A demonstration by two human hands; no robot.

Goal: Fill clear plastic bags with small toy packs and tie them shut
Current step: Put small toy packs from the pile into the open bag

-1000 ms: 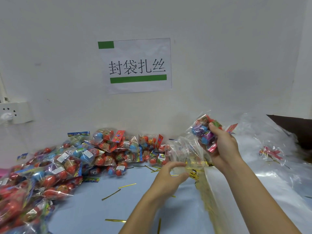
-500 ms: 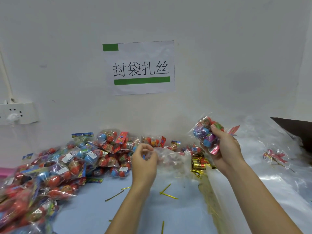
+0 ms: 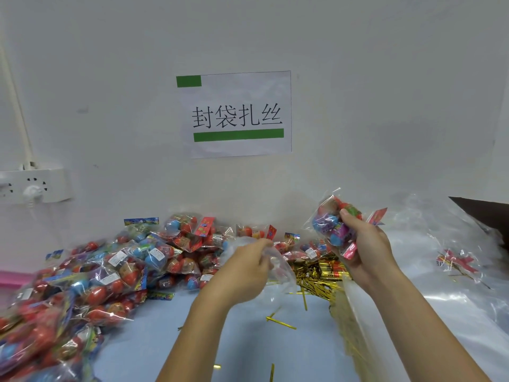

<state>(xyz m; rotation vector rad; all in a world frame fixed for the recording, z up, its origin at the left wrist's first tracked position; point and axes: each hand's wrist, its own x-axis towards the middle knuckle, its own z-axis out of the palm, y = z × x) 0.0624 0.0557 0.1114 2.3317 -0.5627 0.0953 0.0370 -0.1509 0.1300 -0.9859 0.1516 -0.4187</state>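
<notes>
Gold ties [image 3: 316, 274] litter the desk [image 3: 248, 340] between the toy pile [image 3: 110, 271] and bag stack [image 3: 454, 299]; left hand [image 3: 245, 271] pinches a bag [image 3: 275, 260], right hand [image 3: 366, 249] grips packs [image 3: 330, 224].

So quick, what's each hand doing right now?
Left hand: pinching an empty clear bag.
Right hand: gripping a bunch of toy packs.

1. The pile of toy packs [image 3: 91, 274] runs off the left and bottom edges; its nearest packs are smeared by blur.
2. The wall socket strip [image 3: 33, 186] is cut by the left edge.
3. The right hand [image 3: 363, 252] covers much of the toy pack bundle [image 3: 330, 224] it grips.
4. The clear bag [image 3: 275, 260] in the left hand [image 3: 242, 271] is hard to outline; its edges melt into the table.
5. The dark object [image 3: 487, 216] at the right edge is cropped, unidentifiable.
6. Labels on the packs are too small to read.
</notes>
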